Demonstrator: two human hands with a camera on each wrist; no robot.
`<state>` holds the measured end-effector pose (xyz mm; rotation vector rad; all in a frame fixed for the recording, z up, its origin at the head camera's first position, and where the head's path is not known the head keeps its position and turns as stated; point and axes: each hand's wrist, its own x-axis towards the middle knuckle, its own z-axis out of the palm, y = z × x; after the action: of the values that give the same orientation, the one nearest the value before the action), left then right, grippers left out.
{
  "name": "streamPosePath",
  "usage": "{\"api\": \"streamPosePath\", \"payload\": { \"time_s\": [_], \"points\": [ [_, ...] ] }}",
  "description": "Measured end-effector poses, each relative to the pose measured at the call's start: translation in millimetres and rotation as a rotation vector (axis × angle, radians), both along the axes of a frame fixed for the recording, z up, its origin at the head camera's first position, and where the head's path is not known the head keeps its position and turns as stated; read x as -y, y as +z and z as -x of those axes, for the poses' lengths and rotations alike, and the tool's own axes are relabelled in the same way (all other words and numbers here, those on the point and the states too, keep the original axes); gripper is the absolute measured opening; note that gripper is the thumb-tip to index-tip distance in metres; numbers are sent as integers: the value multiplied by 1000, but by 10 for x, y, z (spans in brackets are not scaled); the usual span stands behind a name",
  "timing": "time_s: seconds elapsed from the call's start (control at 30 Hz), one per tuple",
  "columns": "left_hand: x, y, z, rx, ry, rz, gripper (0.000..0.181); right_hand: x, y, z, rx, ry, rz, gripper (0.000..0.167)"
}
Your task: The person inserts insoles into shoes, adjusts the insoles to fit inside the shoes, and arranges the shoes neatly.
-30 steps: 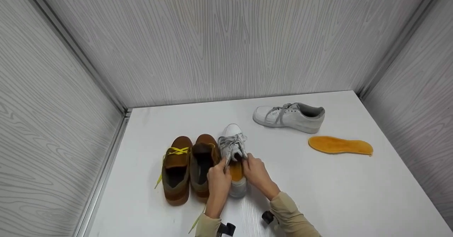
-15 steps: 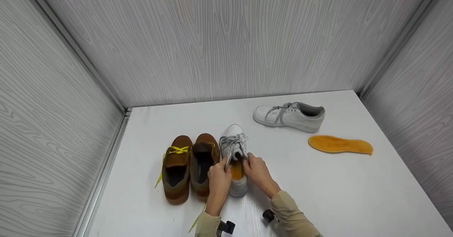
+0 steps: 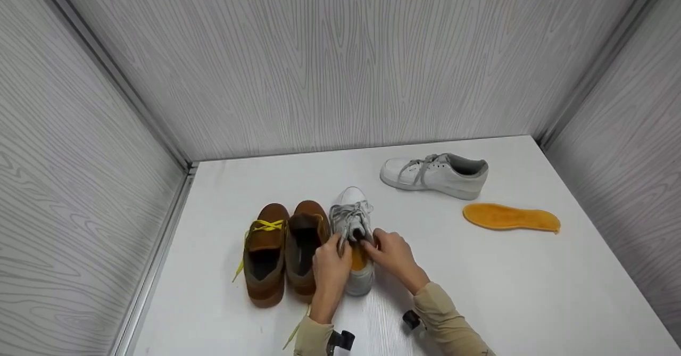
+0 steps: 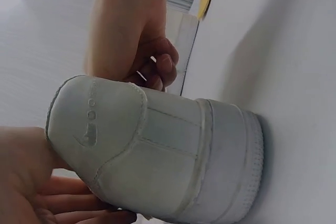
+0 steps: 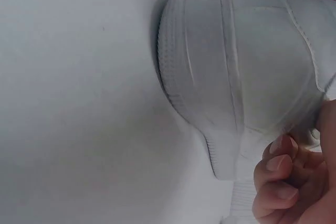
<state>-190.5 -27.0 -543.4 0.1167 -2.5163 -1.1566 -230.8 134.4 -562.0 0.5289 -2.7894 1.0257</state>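
Note:
A white sneaker (image 3: pixel 359 282) with grey laces stands toe away on the table, an orange insole (image 3: pixel 358 260) showing inside its opening. On its left side the left hand (image 3: pixel 331 268) pinches the collar edge beside the laces. From the right, the right hand (image 3: pixel 395 254) pinches the opposite edge, its thumb at the opening. The left wrist view shows the heel (image 4: pixel 157 150) between both hands. In the right wrist view the curled fingers (image 5: pixel 278 169) lie against the shoe's side (image 5: pixel 262 66). Fingertips inside the shoe are hidden.
Two brown shoes stand left of the sneaker, one (image 3: pixel 266 287) with yellow laces, the other (image 3: pixel 299 284) close beside the left hand. Another white sneaker (image 3: pixel 447 178) lies at the back right, with a loose orange insole (image 3: pixel 511 217) in front of it. Walls enclose the table.
The right hand has shifted slightly right, and its thumb has moved into the shoe's opening. The left hand stays at its edge, with the sneaker nudged very slightly right.

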Motion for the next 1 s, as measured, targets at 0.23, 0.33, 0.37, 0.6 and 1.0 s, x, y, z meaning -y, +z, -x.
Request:
{"api": "streamPosePath", "payload": {
  "time_s": [0.23, 0.33, 0.37, 0.6, 1.0],
  "points": [
    [-116, 248, 98, -189, -48, -289, 16, -237, 117, 82, -160, 61, 19, 15],
    [-189, 381, 210, -179, -115, -443, 15, -356, 169, 146, -234, 48, 21, 10],
    [-222, 423, 252, -174, -131, -463, 15, -395, 184, 172, -252, 40, 18, 9],
    [-585, 563, 517, -79, -194, -501, 21, -703, 248, 394, -358, -93, -35, 11],
    [-1250, 334, 748, 223, -180, -670, 30, -1509, 91, 854, -612, -217, -121, 16]
  ]
}}
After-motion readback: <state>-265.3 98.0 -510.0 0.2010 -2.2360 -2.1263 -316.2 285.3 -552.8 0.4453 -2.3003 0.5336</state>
